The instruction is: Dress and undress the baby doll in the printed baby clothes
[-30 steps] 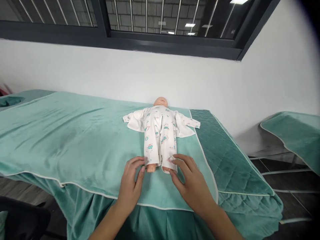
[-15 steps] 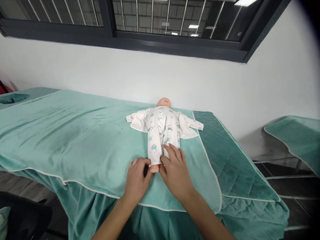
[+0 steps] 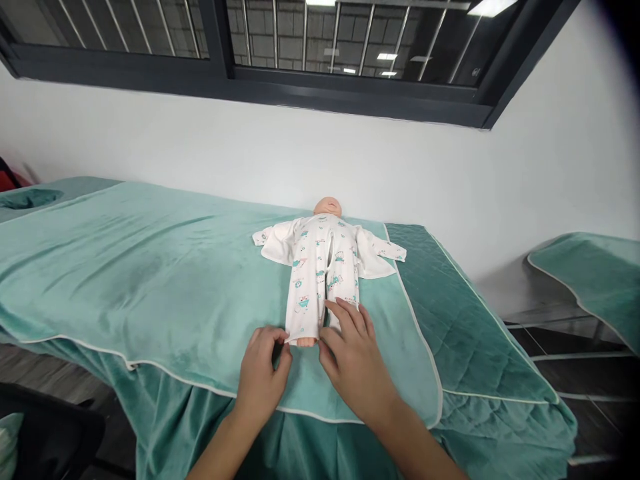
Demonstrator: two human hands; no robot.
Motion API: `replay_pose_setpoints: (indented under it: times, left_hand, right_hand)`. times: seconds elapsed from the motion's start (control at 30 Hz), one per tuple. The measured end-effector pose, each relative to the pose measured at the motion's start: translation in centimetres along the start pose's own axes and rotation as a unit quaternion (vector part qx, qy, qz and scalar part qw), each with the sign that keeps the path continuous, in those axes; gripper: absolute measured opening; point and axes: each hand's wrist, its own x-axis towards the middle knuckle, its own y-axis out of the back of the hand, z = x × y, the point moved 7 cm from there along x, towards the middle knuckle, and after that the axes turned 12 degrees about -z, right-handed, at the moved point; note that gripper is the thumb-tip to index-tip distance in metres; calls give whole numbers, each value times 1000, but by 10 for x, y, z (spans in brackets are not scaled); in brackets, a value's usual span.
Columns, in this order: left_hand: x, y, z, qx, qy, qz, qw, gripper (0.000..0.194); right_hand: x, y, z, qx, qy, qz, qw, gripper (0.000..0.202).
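Note:
A baby doll (image 3: 328, 206) lies on its back on a light green sheet (image 3: 200, 280), head toward the wall. It wears white printed baby clothes (image 3: 320, 253) with the sleeves spread wide. My left hand (image 3: 264, 367) pinches the left corner of the nearer trouser leg's cuff between thumb and finger. On the cuff's other side, my right hand (image 3: 353, 353) pinches the edge with thumb and forefinger, its other fingers resting over the second leg. The doll's toes (image 3: 306, 342) just show below the cuff. The second foot is hidden behind my right hand.
The sheet covers a bed with a dark green quilted cover (image 3: 450, 320) on the right. A white wall (image 3: 250, 147) and a dark window frame (image 3: 350, 93) stand behind. Another green-covered surface (image 3: 590, 273) is at the right; a black chair (image 3: 45, 433) is lower left.
Both hands have drawn the cuff toward me and stretched it wider, my left hand moving left. More of the foot is now covered by the trouser leg.

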Motion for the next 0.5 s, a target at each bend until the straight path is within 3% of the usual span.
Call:
replay_pose_setpoints:
  times: [0.1, 0.23, 0.37, 0.5]
  left_hand:
    - [10, 7, -7, 27, -16, 1, 1000, 11]
    - [51, 23, -20, 107, -39, 14, 993, 20]
    - [116, 25, -22, 207, -46, -10, 977, 31]
    - [174, 11, -15, 277, -56, -69, 957, 30]
  right_hand:
    - [-1, 14, 20, 25, -6, 31, 999, 17]
    - [10, 24, 84, 63, -57, 96, 992, 29]
    - [43, 1, 142, 34, -103, 42, 993, 38]
    - [78, -18, 154, -59, -104, -31, 992, 28]
